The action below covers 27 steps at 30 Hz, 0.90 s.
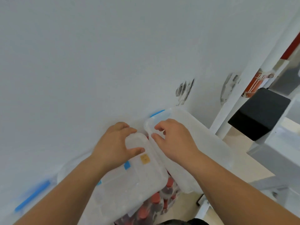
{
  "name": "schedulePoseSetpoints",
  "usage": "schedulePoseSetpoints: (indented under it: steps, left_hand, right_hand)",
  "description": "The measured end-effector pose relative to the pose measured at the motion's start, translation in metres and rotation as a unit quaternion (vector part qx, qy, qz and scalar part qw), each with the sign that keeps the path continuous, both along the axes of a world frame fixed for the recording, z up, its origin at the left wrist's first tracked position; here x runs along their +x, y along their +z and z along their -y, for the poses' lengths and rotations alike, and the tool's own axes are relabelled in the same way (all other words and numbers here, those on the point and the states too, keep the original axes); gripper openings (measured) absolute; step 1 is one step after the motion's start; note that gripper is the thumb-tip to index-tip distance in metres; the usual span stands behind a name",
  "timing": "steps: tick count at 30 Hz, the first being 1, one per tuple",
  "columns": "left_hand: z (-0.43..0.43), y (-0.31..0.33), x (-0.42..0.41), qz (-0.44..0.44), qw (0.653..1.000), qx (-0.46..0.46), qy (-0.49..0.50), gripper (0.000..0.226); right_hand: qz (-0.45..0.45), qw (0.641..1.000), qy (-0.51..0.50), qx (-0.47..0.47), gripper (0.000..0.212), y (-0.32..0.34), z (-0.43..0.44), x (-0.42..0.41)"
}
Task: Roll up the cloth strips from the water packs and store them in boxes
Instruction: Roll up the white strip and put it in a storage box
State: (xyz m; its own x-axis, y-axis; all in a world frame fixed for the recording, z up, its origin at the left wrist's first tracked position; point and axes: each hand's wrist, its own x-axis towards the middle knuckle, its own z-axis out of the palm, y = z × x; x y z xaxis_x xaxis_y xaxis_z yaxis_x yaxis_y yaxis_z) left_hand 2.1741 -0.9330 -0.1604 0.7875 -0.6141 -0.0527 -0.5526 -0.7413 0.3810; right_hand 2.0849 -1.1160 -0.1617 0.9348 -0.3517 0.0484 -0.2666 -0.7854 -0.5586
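Two clear plastic boxes stand side by side against a white wall. My left hand (pixel 116 143) grips the far corner of the left box's lid (pixel 129 181), fingers curled over its edge and thumb on top. My right hand (pixel 175 142) holds the far left corner of the right box (pixel 199 143), fingertips hooked over its rim. A yellow sticker (pixel 145 158) and a blue clip (pixel 127 165) sit on the left lid. No cloth strip shows.
A pack of red-capped bottles (pixel 155 203) lies below, between the boxes. Another box with a blue handle (pixel 32 196) stands at the far left. A white post (pixel 235 101) and a black block (pixel 259 113) are on the right.
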Motion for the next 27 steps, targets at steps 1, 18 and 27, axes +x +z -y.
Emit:
schedulePoseSetpoints:
  steps: [1,18,27]
  left_hand:
    - [-0.012,0.0,-0.003,0.006,1.0,0.005,0.015,0.069]
    - [-0.135,-0.027,-0.074,-0.015,0.964,0.17,0.202,0.112]
    - [-0.141,-0.024,-0.076,-0.039,0.975,0.091,0.198,0.111]
  right_hand:
    - [0.008,1.0,0.019,-0.022,0.031,0.0,-0.012,-0.006]
    - [-0.196,0.97,0.111,-0.087,0.076,-0.046,-0.095,-0.013]
    - [-0.177,0.973,0.103,-0.111,0.077,-0.02,-0.102,-0.026]
